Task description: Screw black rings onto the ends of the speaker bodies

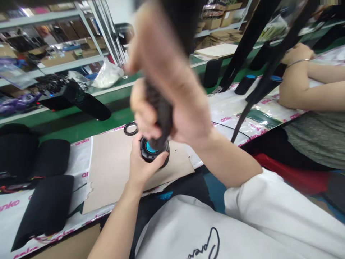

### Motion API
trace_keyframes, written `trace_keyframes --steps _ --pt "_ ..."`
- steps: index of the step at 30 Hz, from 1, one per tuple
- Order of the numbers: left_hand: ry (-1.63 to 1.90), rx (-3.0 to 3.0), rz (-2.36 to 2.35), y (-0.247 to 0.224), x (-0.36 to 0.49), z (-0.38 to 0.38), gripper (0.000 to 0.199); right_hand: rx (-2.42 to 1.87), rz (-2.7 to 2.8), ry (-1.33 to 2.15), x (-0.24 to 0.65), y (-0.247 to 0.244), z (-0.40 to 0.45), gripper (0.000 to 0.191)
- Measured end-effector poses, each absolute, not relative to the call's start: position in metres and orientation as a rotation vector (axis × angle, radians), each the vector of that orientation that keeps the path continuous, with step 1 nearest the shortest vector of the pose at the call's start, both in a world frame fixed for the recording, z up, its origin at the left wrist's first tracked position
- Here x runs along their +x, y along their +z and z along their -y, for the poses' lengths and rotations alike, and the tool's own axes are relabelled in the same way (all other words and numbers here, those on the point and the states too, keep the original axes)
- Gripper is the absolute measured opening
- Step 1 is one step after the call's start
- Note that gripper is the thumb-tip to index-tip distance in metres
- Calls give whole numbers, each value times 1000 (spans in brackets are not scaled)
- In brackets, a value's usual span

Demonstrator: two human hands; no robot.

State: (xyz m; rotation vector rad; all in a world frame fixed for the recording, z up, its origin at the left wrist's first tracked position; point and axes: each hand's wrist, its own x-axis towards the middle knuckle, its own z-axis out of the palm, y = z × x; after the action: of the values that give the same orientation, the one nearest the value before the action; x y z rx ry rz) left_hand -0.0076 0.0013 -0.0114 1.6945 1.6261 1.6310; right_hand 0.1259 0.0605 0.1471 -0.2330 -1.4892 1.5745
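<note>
Black cylinder is being held by left hand, blurred driver-like tool by right hand; fastening is apparently being done, steady alignment being called for.

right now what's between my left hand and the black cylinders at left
In the head view, from the left hand to the cylinders: a cardboard sheet, then pink-printed white sheeting with apparently a thin dark cord on it.

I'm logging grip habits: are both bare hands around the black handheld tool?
No, only the right hand grips the black handheld tool, while the left hand holds the black round housing with a blue centre.
</note>
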Motion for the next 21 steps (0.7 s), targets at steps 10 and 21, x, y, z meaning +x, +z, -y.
trace_keyframes --steps 10,21 --pt "1643 1719 -1569 -13 -6 -2 72 -449 1164 966 142 67 -144 53" --pt "1653 1704 -1516 -15 -5 -3 75 -518 1245 1098 159 48 -147 58"
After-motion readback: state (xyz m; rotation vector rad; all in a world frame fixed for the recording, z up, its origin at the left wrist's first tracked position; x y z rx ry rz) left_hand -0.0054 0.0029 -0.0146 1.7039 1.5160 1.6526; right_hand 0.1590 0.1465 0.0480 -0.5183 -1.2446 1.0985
